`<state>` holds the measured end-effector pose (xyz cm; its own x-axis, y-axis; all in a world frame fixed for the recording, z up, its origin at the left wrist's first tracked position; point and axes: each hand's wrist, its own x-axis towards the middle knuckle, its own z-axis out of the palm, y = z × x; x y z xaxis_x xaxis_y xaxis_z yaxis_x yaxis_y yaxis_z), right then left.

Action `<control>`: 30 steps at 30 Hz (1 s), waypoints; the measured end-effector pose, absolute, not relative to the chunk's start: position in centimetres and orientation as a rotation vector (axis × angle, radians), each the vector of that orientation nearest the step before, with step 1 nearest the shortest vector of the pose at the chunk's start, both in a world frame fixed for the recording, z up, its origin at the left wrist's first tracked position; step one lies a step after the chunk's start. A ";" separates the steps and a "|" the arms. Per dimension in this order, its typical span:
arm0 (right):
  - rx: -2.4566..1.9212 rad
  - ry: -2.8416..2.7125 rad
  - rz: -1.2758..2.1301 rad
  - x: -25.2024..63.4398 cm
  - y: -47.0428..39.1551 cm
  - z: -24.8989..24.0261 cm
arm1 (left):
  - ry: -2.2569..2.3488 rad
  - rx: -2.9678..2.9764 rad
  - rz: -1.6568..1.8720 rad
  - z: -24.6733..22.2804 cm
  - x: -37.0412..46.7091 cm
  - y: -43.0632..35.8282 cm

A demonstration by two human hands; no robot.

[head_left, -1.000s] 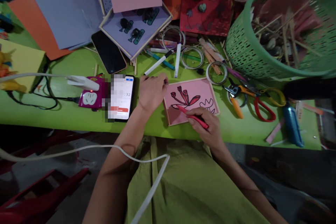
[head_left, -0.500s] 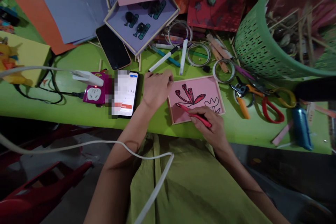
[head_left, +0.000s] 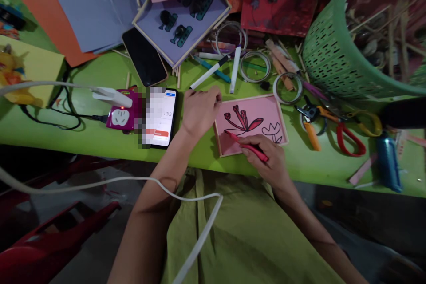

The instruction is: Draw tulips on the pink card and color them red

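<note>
Fingers of right hand (head_left: 271, 162) pinch red marker (head_left: 248, 146) (tip on pink card (head_left: 266, 117)); left hand (head_left: 199, 111) rests at card's edge.

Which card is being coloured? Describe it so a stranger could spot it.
Start at the green table and go to its near edge, between the two hands. There lies a small pink card with black-outlined flowers, the right hand pressing a red marker on it. The other framed cards are purple and dark red.

The lit phone (head_left: 162, 117) shows ":33" (its remaining screen is blurred out).
</note>
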<state>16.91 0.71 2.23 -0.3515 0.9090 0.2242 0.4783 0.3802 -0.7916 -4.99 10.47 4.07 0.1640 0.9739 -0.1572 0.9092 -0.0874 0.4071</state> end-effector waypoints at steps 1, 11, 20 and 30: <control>-1.193 -1.973 0.826 16.9 0.7 2.2 | 1.782 2.042 0.219 4.0 -5.0 10.5; -1.232 -1.948 0.820 16.7 0.6 2.4 | 1.788 2.053 0.204 3.9 -5.1 10.6; -1.236 -1.939 0.846 16.9 0.7 2.4 | 1.780 2.063 0.224 3.6 -5.2 10.5; -1.218 -1.946 0.795 16.7 0.6 2.3 | 1.774 2.047 0.235 3.8 -5.2 10.5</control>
